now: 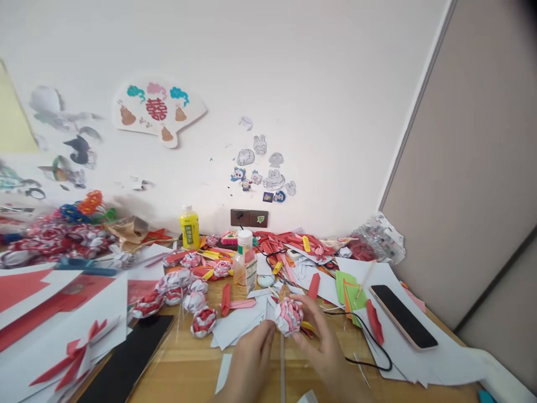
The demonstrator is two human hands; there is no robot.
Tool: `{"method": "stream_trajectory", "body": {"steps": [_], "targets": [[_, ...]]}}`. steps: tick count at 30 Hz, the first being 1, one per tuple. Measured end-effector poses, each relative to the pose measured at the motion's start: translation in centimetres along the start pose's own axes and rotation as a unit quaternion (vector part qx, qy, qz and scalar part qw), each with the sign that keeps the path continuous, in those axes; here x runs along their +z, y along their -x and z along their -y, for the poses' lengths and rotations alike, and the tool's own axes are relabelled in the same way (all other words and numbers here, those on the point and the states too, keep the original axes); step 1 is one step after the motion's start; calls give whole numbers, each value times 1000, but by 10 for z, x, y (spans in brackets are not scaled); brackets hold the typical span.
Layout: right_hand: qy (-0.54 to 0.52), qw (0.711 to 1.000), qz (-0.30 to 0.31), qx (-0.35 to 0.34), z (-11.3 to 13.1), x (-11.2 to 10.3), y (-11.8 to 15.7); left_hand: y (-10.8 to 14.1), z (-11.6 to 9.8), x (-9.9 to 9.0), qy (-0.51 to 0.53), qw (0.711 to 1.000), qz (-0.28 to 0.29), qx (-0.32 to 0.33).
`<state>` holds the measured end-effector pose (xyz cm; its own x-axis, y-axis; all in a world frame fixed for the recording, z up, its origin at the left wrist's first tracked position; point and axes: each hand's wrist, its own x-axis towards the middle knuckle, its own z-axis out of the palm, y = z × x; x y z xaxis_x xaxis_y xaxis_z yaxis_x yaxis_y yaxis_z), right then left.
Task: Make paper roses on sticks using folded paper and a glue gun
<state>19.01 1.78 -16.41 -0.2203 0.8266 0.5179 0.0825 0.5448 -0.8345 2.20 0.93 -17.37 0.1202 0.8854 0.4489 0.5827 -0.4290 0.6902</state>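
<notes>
A pink and white folded paper flower (288,317) is held up above the wooden table near its front middle. My right hand (318,338) grips it from the right, with the thumb below and the fingers curved over the top. On the other side, my left hand (255,352) is closed in a pinch, fingertips at the flower's left edge; the exact bit between them is hidden. Behind my left hand lie white paper strips (239,326). A red and white paper flower (204,322) rests farther left, beside several similar ones.
A clear jar with a white cap (245,263) and a yellow bottle (190,226) stand toward the wall. At right, a phone (403,317) lies on white sheets, near a black cable (380,366). Left are a black flat panel (130,358) and red and white paper sheets (90,324).
</notes>
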Motion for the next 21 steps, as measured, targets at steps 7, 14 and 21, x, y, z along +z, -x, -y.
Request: {"method": "stream_trajectory", "body": {"steps": [7, 14, 21], "targets": [[-34, 999, 5, 24, -8, 0, -2, -1, 7, -3, -49, 999, 2, -10], [-40, 996, -27, 69, -24, 4, 1, 2, 9, 0, -43, 999, 22, -26], [-72, 995, -22, 58, -24, 2, -3, 2, 9, 1, 12, 997, 43, -68]]}}
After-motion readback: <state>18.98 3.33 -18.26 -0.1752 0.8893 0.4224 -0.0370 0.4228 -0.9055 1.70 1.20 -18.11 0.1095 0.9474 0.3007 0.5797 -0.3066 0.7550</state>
